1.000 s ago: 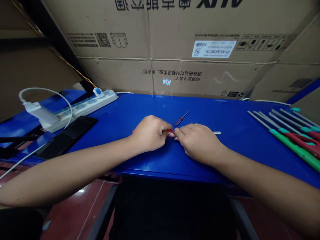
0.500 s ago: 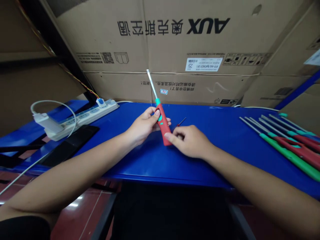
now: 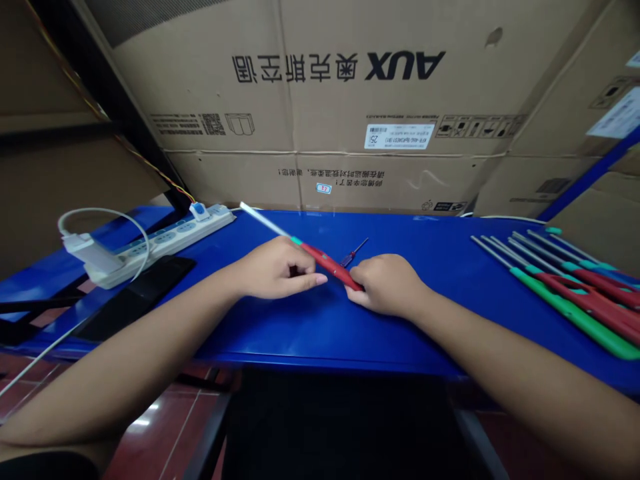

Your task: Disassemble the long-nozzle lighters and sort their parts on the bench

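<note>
Red lighter (image 3: 327, 262) is up over the blue table (image 3: 320, 343), between the hands, tilted with its metal rod pointing up and left. Right hand (image 3: 387, 283) has its fingers clamped around the butt end. Left hand (image 3: 275, 270) sits beside the neck, fingers curled, thumb sticking out apart from them; can't tell if it touches. Progress, my read: this one is mid-handling. Rod, teal collar and body look joined, no loose parts visible near it; can't tell if anything inside is undone. Screwdriver (image 3: 355, 251) lies untouched just beyond the right hand. Green lighter (image 3: 573, 313) and several red ones lie bunched at the right; can't tell whether those are finished or waiting. Text, all upside down: carton (image 3: 215, 173) reads "AUX" in heavy black, plus 奥克斯空调. Lower line thanks the handler and asks for gentle carrying: 师傅您辛苦了! 请在搬运时对我温柔些,谢谢您! White label (image 3: 399, 137) shows "25" and a model code, roughly KFR-46G, rest too small to trust. Blue-edged sticker (image 3: 323, 189) carries red digits, too small for me to call.
</note>
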